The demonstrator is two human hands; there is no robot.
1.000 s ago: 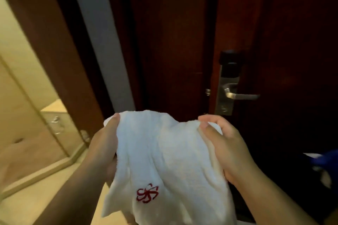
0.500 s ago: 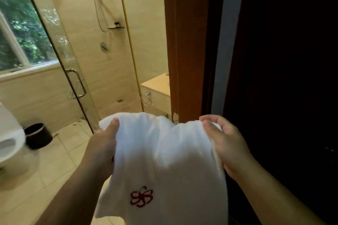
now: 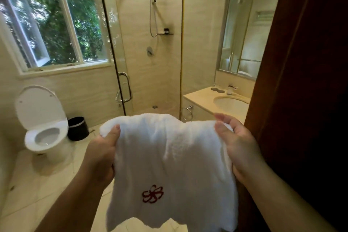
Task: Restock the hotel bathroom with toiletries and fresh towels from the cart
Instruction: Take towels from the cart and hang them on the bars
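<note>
Both hands hold up a white towel (image 3: pixel 169 160) in front of the person. Left hand (image 3: pixel 102 153) pinches the top left corner, and right hand (image 3: pixel 239 141) pinches the top right corner. It hangs down between them (a red flower mark (image 3: pixel 152 193) sits low on it). Behind it are a toilet (image 3: pixel 42 118) with its lid up, a black bin (image 3: pixel 78 128) just beside it, a glass shower door (image 3: pixel 120 43) and a sink (image 3: pixel 230 104).

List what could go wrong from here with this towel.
The left hand and right hand pinch the towel only at its top edge, so a slip might drop it on the floor. The spread towel hides the tiles just ahead, so footing may be misjudged. The right hand is near the door frame and could knock it.
</note>
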